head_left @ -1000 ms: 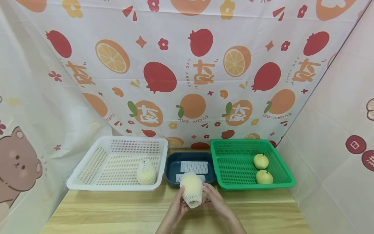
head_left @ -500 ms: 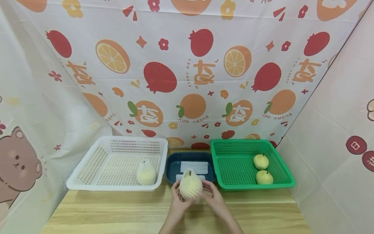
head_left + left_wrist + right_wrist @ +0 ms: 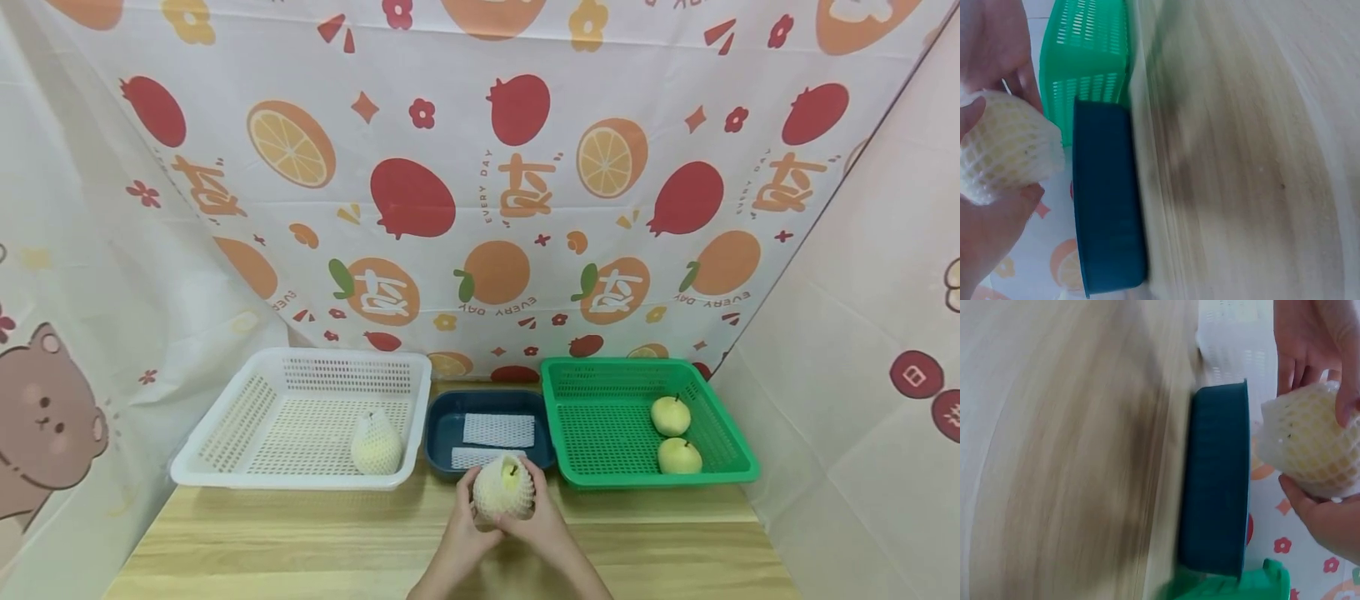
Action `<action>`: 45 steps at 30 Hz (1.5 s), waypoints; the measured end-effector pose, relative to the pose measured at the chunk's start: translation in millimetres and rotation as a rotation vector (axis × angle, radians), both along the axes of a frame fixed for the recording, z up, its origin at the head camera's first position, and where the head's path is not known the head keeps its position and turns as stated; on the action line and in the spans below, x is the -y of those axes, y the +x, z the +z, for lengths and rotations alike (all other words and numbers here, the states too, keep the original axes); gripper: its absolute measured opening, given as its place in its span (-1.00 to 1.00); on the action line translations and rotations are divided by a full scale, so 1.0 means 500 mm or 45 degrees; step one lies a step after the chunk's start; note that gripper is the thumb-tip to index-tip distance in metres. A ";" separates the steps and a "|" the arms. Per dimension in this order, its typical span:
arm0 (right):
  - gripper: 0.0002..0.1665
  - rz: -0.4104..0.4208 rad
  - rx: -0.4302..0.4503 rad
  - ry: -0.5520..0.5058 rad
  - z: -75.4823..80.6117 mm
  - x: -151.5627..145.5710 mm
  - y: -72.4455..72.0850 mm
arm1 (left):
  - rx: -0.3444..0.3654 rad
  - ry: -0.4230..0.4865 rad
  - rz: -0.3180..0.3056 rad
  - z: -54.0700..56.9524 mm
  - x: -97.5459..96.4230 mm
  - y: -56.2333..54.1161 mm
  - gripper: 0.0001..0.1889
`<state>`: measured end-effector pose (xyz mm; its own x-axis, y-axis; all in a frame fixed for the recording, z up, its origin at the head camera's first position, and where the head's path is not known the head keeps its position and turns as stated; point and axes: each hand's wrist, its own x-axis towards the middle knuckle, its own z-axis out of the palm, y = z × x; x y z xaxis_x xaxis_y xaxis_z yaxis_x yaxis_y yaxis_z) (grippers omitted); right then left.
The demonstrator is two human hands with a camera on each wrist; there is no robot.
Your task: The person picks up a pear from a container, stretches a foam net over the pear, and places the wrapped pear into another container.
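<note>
A yellow pear [image 3: 501, 493] in a white foam net sleeve is held between both hands above the table's front part. Its stem and a patch of bare skin show through the sleeve's open top. My left hand [image 3: 467, 527] grips it from the left, my right hand [image 3: 546, 518] from the right, thumbs on the near side. In the left wrist view the netting of the sleeved pear [image 3: 1007, 147] is stretched around the fruit. Just beyond the hands, a dark blue tray [image 3: 438, 433] contains flat foam net sleeves [image 3: 498, 430].
On the left stands a white basket [image 3: 225, 481] with one sleeved pear [image 3: 377, 443] inside. A green basket [image 3: 652, 479] on the right holds two bare pears [image 3: 670, 414]. A fruit-print curtain [image 3: 480, 208] hangs behind, above the wooden table [image 3: 300, 542].
The sleeved pear has been turned: the sleeve's open end faced me, now the stem end points up and right. Both hands have shifted their grip and moved slightly right.
</note>
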<state>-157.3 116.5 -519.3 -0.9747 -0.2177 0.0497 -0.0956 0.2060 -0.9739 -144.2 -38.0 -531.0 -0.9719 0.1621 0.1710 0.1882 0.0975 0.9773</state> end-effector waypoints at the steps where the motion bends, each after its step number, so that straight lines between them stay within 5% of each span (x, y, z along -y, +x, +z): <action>1: 0.07 0.007 -0.007 0.007 -0.002 -0.002 0.000 | -0.005 -0.009 -0.017 -0.002 0.002 0.000 -0.07; 8: 0.05 0.121 -0.080 0.028 -0.021 -0.020 -0.005 | 0.009 -0.026 -0.130 -0.009 0.011 0.005 -0.03; 16: 0.00 0.235 -0.023 -0.153 -0.016 -0.047 -0.004 | 0.040 0.055 -0.301 0.000 0.038 0.004 -0.18; 24: -0.11 0.277 0.185 -0.374 -0.024 -0.051 -0.007 | 0.164 -0.016 -0.159 0.009 0.041 -0.001 -0.33; 28: -0.18 0.212 0.227 -0.348 -0.026 -0.044 -0.009 | 0.252 -0.048 -0.177 0.008 0.034 0.002 -0.24; 33: -0.27 0.185 0.180 -0.277 -0.025 -0.037 -0.012 | 0.231 -0.051 -0.251 0.001 0.027 0.007 -0.27; 37: -0.41 0.098 0.181 -0.198 -0.023 -0.036 -0.015 | 0.229 -0.054 -0.229 -0.005 0.024 0.008 -0.37; 40: -0.43 0.038 0.206 -0.181 -0.021 -0.039 -0.018 | 0.222 -0.002 -0.193 -0.011 0.024 0.006 -0.49; 45: -0.17 -0.010 0.367 -0.299 -0.016 -0.038 -0.013 | 0.190 0.186 -0.187 -0.017 0.023 0.003 -0.68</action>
<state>-163.6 135.5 -527.2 -0.9577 -0.2251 -0.1793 0.1900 -0.0268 -0.9814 -142.5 -49.5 -539.3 -0.9560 0.2874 0.0591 0.0424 -0.0642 0.9970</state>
